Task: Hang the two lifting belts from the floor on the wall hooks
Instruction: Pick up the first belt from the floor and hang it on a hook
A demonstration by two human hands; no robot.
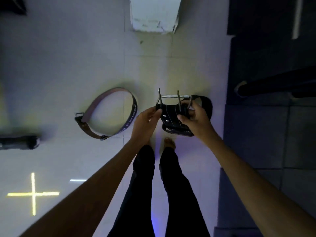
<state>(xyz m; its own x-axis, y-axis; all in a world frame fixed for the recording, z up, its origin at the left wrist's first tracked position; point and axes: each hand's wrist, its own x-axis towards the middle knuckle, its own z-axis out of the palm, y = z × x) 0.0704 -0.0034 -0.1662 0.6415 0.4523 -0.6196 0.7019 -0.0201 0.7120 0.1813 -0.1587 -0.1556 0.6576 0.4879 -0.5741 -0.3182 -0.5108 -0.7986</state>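
Note:
A black lifting belt (pixel 170 115) with a steel two-prong buckle is held up in front of me, above my feet. My left hand (pixel 145 123) pinches its left edge near the buckle. My right hand (pixel 195 119) grips the right side, fingers around the buckle frame and strap. A second belt (pixel 109 112), brown inside with white lettering on a dark outer face, lies buckled in a loop on the white tiled floor to the left, untouched. No wall hooks are in view.
A white pillar base (pixel 153 14) stands ahead at the top centre. Dark rubber mat flooring (pixel 265 134) runs along the right, with a dark bar or bench leg (pixel 273 86) on it. A dark cylindrical object (pixel 18 142) lies at the left edge.

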